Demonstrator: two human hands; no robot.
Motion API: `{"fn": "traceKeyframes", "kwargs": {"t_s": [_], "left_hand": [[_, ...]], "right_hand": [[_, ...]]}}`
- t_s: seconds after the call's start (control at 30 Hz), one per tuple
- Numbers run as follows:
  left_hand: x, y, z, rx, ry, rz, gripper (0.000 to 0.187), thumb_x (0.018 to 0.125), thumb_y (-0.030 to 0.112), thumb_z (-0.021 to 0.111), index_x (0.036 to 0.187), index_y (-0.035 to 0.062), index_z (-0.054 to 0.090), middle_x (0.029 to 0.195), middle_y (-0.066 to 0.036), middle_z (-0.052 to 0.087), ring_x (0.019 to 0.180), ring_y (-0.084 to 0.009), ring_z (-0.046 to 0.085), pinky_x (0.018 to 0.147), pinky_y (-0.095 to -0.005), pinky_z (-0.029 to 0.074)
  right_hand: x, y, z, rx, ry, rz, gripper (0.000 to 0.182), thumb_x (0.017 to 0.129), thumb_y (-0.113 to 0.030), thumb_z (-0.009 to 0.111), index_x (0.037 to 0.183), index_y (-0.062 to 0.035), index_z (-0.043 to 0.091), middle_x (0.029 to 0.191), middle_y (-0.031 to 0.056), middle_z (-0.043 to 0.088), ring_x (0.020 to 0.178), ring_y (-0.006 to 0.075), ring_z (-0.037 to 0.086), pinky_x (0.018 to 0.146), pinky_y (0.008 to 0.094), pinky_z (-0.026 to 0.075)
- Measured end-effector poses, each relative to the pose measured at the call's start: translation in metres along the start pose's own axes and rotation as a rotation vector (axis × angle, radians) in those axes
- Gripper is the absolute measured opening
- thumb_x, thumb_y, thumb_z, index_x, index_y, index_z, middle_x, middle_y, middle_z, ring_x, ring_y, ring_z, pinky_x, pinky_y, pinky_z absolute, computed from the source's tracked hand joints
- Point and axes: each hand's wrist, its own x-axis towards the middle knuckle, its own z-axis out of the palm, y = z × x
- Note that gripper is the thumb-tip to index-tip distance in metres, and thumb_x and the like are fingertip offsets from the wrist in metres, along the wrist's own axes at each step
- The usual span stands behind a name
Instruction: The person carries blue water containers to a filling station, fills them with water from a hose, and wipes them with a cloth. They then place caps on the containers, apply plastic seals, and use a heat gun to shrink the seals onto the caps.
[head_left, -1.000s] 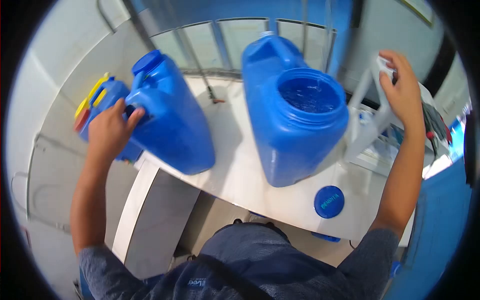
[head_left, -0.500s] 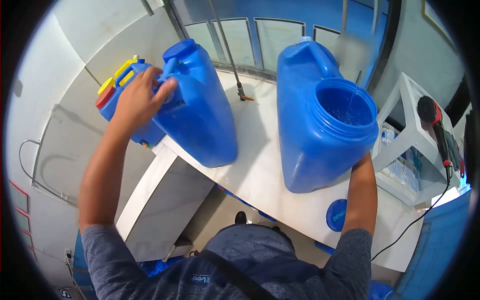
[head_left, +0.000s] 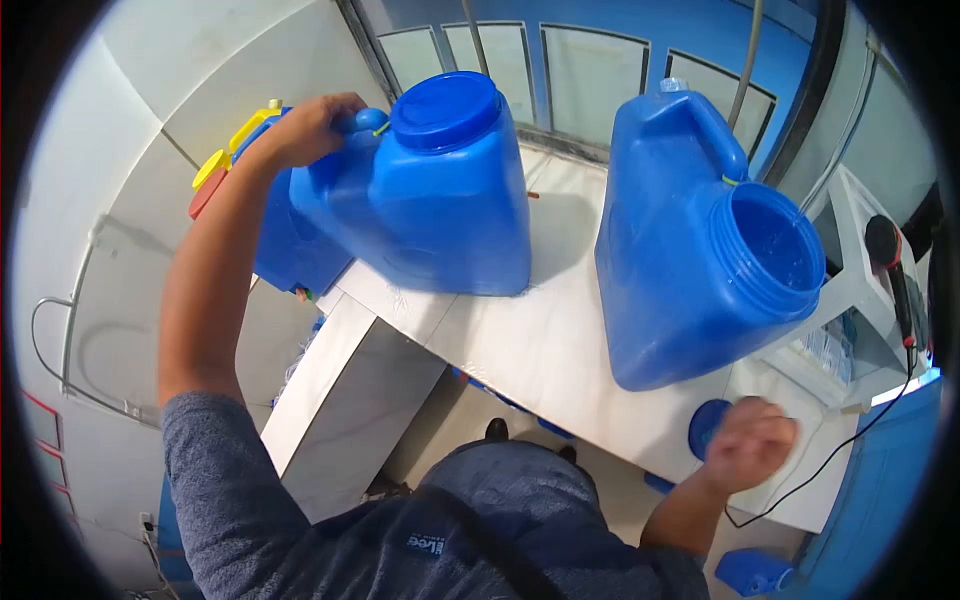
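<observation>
Capped jug (head_left: 440, 190): blue plastic, lid on, at the left end of the desk (head_left: 530, 350), near its left edge. It leans over, long axis slanted, lid toward the camera, base barely on the surface. Left hand (head_left: 310, 125): fingers wrapped around the jug's handle at its top left, carrying part of its weight.

Open jug (head_left: 700, 260): blue, no lid, toward the right end of the desk, also leaning; wide mouth aimed right and slightly up, handle at the top. No hand on it.

Loose lid (head_left: 708, 425): blue, flat near the front edge at the right, partly hidden. Right hand (head_left: 752, 445): over the lid, blurred; I cannot tell whether the fingers are curled on it or just touching.

Small cans (head_left: 245, 180): blue with yellow and red caps, behind the capped jug, off the left edge.

Risks, as judged: the capped jug could slide off the left edge if the one-handed hold slips; the open jug, unsupported and leaning, could tip and spill any contents.
</observation>
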Motion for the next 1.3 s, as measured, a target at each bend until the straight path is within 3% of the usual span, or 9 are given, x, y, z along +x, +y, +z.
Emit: {"fn": "traceKeyframes", "kwargs": {"t_s": [0.17, 0.33, 0.57, 0.67, 0.77, 0.97, 1.1, 1.17, 1.3], "left_hand": [[0.036, -0.044, 0.046, 0.210, 0.670, 0.158, 0.031, 0.087, 0.011, 0.061, 0.118, 0.0081, 0.065, 0.107, -0.020, 0.069, 0.098, -0.0344, 0.067, 0.090, -0.0387, 0.052], [0.054, -0.012, 0.055, -0.765, 0.262, -0.365, 0.069, 0.089, 0.056, 0.063, 0.110, -0.0091, 0.063, 0.097, -0.016, 0.069, 0.083, -0.0244, 0.067, 0.069, -0.0352, 0.053], [0.027, 0.016, 0.044, -1.762, -0.144, -0.089, 0.033, 0.095, 0.029, 0.061, 0.109, -0.0011, 0.055, 0.101, -0.016, 0.068, 0.094, -0.0280, 0.069, 0.085, -0.0386, 0.056], [-0.021, 0.069, 0.056, -1.728, 0.269, 0.151, 0.033, 0.093, 0.015, 0.066, 0.116, 0.0018, 0.047, 0.109, -0.015, 0.066, 0.107, -0.0292, 0.066, 0.095, -0.0410, 0.054], [-0.038, 0.084, 0.106, -1.560, 0.222, 0.372, 0.039, 0.092, 0.006, 0.067, 0.121, 0.0040, 0.042, 0.115, -0.012, 0.063, 0.110, -0.0236, 0.062, 0.096, -0.0369, 0.050], [-0.055, 0.113, 0.197, -0.855, 0.169, 0.644, 0.022, 0.095, 0.010, 0.066, 0.113, 0.0034, 0.054, 0.110, -0.007, 0.061, 0.103, -0.0211, 0.061, 0.091, -0.0352, 0.049], [-0.043, 0.113, 0.218, -0.692, 0.215, 0.743, 0.018, 0.093, 0.008, 0.066, 0.109, 0.0033, 0.059, 0.102, -0.008, 0.062, 0.096, -0.0212, 0.062, 0.086, -0.0344, 0.049], [-0.034, 0.109, 0.218, -0.603, 0.274, 0.776, 0.017, 0.092, 0.007, 0.066, 0.109, 0.0037, 0.060, 0.101, -0.009, 0.062, 0.095, -0.0210, 0.062, 0.083, -0.0334, 0.049], [-0.032, 0.109, 0.217, -0.637, 0.247, 0.739, 0.018, 0.091, 0.005, 0.067, 0.107, 0.0041, 0.061, 0.099, -0.009, 0.063, 0.092, -0.0237, 0.063, 0.081, -0.0353, 0.049]], "right_hand": [[-0.012, 0.036, 0.127, -0.090, -0.481, 0.425, 0.017, 0.082, 0.000, 0.068, 0.099, 0.0002, 0.065, 0.082, 0.0082, 0.065, 0.073, 0.0204, 0.064, 0.065, 0.0287, 0.050], [-0.025, 0.150, 0.207, -0.302, -0.574, 0.423, 0.079, 0.090, -0.035, 0.072, 0.147, 0.0007, 0.031, 0.141, 0.0253, 0.041, 0.128, 0.0384, 0.047, 0.104, 0.0451, 0.041], [-0.053, 0.167, 0.232, -0.080, -0.385, 0.482, 0.084, 0.098, -0.045, 0.058, 0.151, 0.0072, 0.018, 0.152, 0.0313, 0.028, 0.140, 0.0402, 0.035, 0.115, 0.0450, 0.029], [-0.037, 0.187, 0.202, -0.133, -0.439, 0.561, 0.071, 0.103, -0.048, 0.046, 0.150, 0.0020, 0.027, 0.149, 0.0243, 0.039, 0.137, 0.0363, 0.040, 0.114, 0.0439, 0.031], [-0.025, 0.174, 0.183, 0.035, -0.188, 1.009, 0.063, 0.104, -0.054, 0.037, 0.137, -0.0019, 0.050, 0.134, 0.0183, 0.057, 0.121, 0.0292, 0.056, 0.104, 0.0402, 0.043], [0.005, 0.142, 0.162, -0.204, -0.410, 1.631, 0.044, 0.104, -0.040, 0.047, 0.122, -0.0009, 0.057, 0.103, 0.0107, 0.066, 0.099, 0.0170, 0.062, 0.089, 0.0301, 0.049], [-0.011, 0.156, 0.178, -0.407, -0.427, 0.977, 0.039, 0.102, -0.034, 0.053, 0.121, -0.0002, 0.058, 0.103, 0.0091, 0.066, 0.099, 0.0128, 0.059, 0.088, 0.0276, 0.046], [-0.007, 0.146, 0.182, 0.027, -0.338, 0.693, 0.036, 0.101, -0.028, 0.057, 0.122, 0.0015, 0.058, 0.104, 0.0088, 0.066, 0.098, 0.0134, 0.059, 0.089, 0.0282, 0.045], [-0.037, 0.190, 0.183, -0.405, -0.075, 1.048, 0.070, 0.088, -0.040, 0.074, 0.139, -0.0072, 0.040, 0.140, 0.0187, 0.049, 0.118, 0.0264, 0.055, 0.098, 0.0346, 0.045]]}}
